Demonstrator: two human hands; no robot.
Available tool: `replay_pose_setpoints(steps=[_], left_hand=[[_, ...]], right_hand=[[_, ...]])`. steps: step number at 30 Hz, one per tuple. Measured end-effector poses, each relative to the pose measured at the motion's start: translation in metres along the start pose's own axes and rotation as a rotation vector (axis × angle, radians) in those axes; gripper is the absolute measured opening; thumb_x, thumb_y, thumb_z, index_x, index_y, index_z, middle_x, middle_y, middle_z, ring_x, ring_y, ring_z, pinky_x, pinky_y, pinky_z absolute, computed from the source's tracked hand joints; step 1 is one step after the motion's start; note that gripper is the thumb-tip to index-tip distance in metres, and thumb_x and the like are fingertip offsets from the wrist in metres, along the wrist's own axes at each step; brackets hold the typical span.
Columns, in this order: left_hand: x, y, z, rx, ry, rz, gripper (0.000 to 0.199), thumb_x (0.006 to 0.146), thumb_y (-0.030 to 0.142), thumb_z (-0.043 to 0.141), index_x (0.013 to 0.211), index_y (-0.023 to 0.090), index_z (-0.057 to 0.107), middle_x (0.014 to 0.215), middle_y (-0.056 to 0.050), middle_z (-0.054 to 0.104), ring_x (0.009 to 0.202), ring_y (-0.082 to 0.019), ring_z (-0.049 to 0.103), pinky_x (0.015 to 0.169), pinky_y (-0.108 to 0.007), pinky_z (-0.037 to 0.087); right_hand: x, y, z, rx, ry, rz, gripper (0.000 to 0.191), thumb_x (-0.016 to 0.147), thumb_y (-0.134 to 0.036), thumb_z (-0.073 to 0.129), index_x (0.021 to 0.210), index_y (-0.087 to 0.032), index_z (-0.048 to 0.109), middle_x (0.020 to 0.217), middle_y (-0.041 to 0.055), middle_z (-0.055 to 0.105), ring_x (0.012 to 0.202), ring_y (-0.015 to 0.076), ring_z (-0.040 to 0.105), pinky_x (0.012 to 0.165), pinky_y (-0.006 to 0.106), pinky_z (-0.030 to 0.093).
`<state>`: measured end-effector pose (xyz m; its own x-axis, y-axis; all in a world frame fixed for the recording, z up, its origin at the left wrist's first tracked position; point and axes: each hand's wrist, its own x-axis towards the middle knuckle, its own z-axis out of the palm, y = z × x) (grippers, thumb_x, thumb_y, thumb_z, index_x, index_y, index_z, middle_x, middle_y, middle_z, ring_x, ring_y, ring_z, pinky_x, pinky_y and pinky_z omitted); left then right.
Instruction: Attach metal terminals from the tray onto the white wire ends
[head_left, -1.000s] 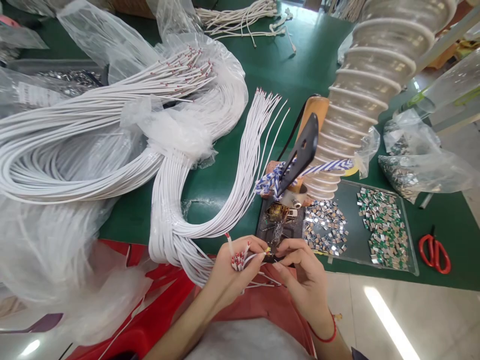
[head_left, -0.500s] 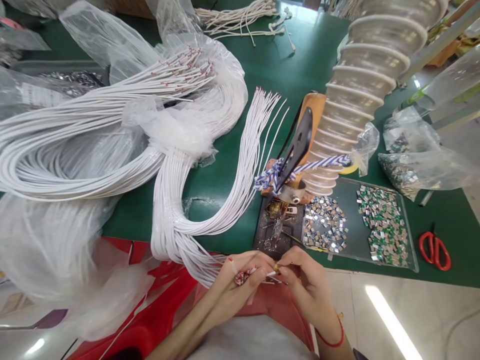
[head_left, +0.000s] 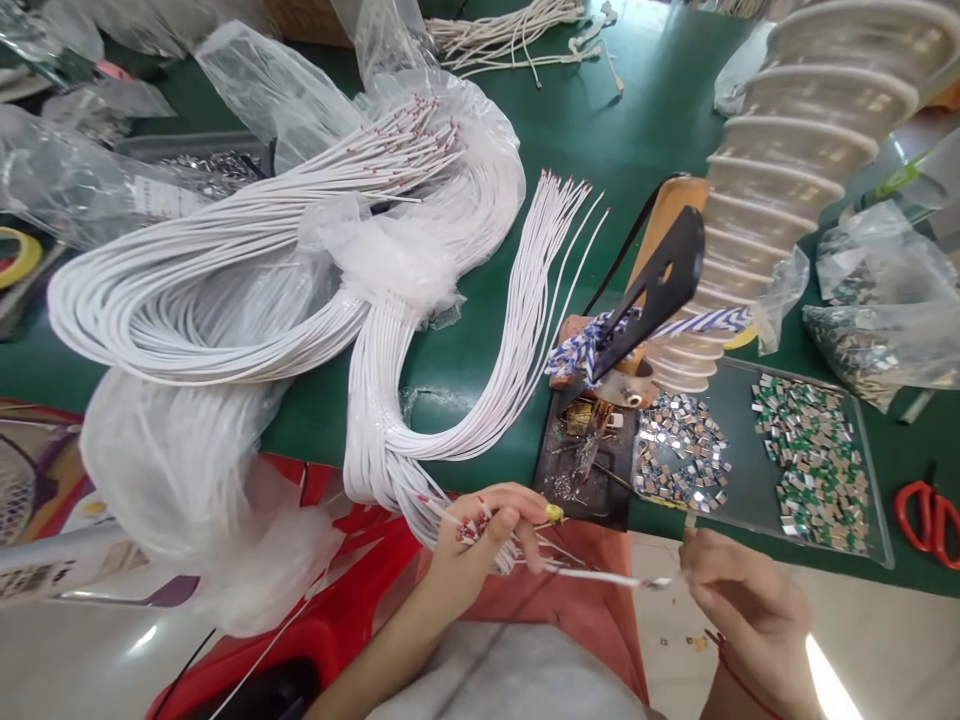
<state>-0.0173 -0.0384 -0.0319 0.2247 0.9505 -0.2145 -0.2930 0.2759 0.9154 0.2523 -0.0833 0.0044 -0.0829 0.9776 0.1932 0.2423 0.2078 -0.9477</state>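
My left hand (head_left: pixel 487 560) is closed around white cables with red tips. A yellow piece (head_left: pixel 553 514) sits at its index fingertip. One white cable (head_left: pixel 600 575) from this hand runs rightward above my lap, and its end looks bare and blurred. My right hand (head_left: pixel 739 590) is just right of that end, fingers pinched together. Whatever lies between those fingers is too small and smeared to make out. Behind my left hand, a large bundle of white cables (head_left: pixel 382 440) bends over the table's edge, partly wrapped in clear plastic.
A soldering stand (head_left: pixel 592 440) with a blue-and-white cord is in front of me, below a ribbed clear hose (head_left: pixel 780 170). To its right, a tray (head_left: pixel 885 530) holds many small metal connectors. Red scissors (head_left: pixel 930 525) lie at far right, with bagged parts (head_left: pixel 862 340) behind.
My right hand has moved right, away from my left hand, where both were close together. The cable now stretches out from my left hand. The view has shifted left.
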Motion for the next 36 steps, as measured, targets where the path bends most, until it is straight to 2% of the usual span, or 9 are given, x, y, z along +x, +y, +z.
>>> replay_pose_setpoints(steps=[3, 7, 11, 14, 20, 25, 29, 34, 36], left_hand=[[-0.002, -0.003, -0.003, 0.003, -0.079, 0.005, 0.041, 0.098, 0.052, 0.067, 0.089, 0.016, 0.084, 0.091, -0.011, 0.082, 0.051, -0.014, 0.072, 0.063, -0.029, 0.061], [-0.003, -0.004, 0.000, -0.005, -0.164, -0.045, 0.039, 0.100, 0.049, 0.065, 0.094, 0.015, 0.084, 0.095, -0.013, 0.081, 0.057, -0.016, 0.075, 0.065, -0.030, 0.060], [-0.005, -0.001, 0.003, 0.004, -0.169, -0.082, 0.045, 0.098, 0.054, 0.065, 0.090, 0.014, 0.083, 0.100, -0.014, 0.080, 0.055, -0.017, 0.073, 0.060, -0.030, 0.060], [-0.008, 0.000, -0.001, 0.095, -0.141, -0.083, 0.049, 0.097, 0.060, 0.063, 0.083, 0.016, 0.082, 0.080, -0.010, 0.079, 0.048, -0.016, 0.068, 0.064, -0.034, 0.060], [-0.013, -0.001, -0.012, 0.112, -0.130, -0.040, 0.053, 0.096, 0.061, 0.062, 0.069, 0.018, 0.079, 0.074, -0.008, 0.077, 0.037, -0.011, 0.056, 0.057, -0.032, 0.054], [-0.013, 0.004, -0.012, 0.094, -0.093, -0.049, 0.052, 0.095, 0.061, 0.065, 0.068, 0.019, 0.080, 0.065, -0.006, 0.071, 0.046, -0.015, 0.058, 0.055, -0.030, 0.049], [-0.014, 0.007, -0.011, -0.017, -0.081, -0.104, 0.052, 0.092, 0.062, 0.068, 0.065, 0.019, 0.077, 0.060, -0.004, 0.066, 0.036, -0.010, 0.042, 0.039, -0.027, 0.031], [-0.021, 0.019, -0.012, -0.070, 0.063, -0.061, 0.047, 0.095, 0.054, 0.070, 0.062, 0.020, 0.068, 0.055, -0.001, 0.060, 0.043, -0.012, 0.044, 0.045, -0.027, 0.034], [-0.021, 0.022, -0.011, -0.118, 0.048, -0.038, 0.050, 0.096, 0.055, 0.068, 0.061, 0.020, 0.066, 0.050, 0.001, 0.054, 0.041, -0.010, 0.039, 0.044, -0.026, 0.031]], right_hand=[[0.003, -0.008, -0.008, 0.014, -0.219, -0.053, 0.011, 0.098, -0.024, 0.064, 0.093, -0.027, 0.074, 0.061, 0.0035, 0.068, 0.052, 0.0222, 0.065, 0.047, 0.033, 0.052], [0.009, -0.017, 0.000, -0.072, -0.162, -0.030, 0.009, 0.096, -0.019, 0.067, 0.096, -0.028, 0.071, 0.064, 0.0000, 0.069, 0.052, 0.0173, 0.063, 0.047, 0.026, 0.050], [0.013, -0.012, 0.032, -0.165, -0.283, 0.022, 0.012, 0.097, -0.015, 0.065, 0.096, -0.026, 0.069, 0.075, -0.0007, 0.073, 0.060, 0.0148, 0.066, 0.054, 0.022, 0.051], [0.014, -0.001, 0.062, -0.164, -0.433, 0.092, 0.017, 0.101, -0.014, 0.054, 0.095, -0.023, 0.068, 0.082, 0.0023, 0.074, 0.073, 0.0178, 0.071, 0.067, 0.026, 0.057], [0.021, 0.015, 0.099, -0.052, -0.448, 0.132, 0.029, 0.098, -0.009, 0.052, 0.088, -0.024, 0.074, 0.083, 0.0007, 0.079, 0.074, 0.0187, 0.074, 0.070, 0.027, 0.059], [0.029, 0.020, 0.099, 0.064, -0.561, 0.122, 0.031, 0.103, -0.020, 0.055, 0.084, -0.026, 0.079, 0.080, -0.0014, 0.079, 0.073, 0.0180, 0.073, 0.072, 0.029, 0.060], [0.017, 0.038, 0.095, -0.071, -0.648, 0.239, 0.029, 0.105, -0.024, 0.054, 0.088, -0.024, 0.078, 0.087, 0.0010, 0.080, 0.080, 0.0189, 0.075, 0.076, 0.029, 0.059], [-0.006, 0.078, 0.084, -0.246, -0.506, 0.301, 0.026, 0.104, -0.030, 0.052, 0.101, -0.026, 0.078, 0.087, 0.0029, 0.081, 0.073, 0.0236, 0.075, 0.063, 0.032, 0.057], [-0.011, 0.092, 0.076, -0.261, -0.443, 0.296, 0.031, 0.105, -0.035, 0.048, 0.105, -0.028, 0.078, 0.085, 0.0043, 0.081, 0.079, 0.0266, 0.076, 0.064, 0.034, 0.058]])
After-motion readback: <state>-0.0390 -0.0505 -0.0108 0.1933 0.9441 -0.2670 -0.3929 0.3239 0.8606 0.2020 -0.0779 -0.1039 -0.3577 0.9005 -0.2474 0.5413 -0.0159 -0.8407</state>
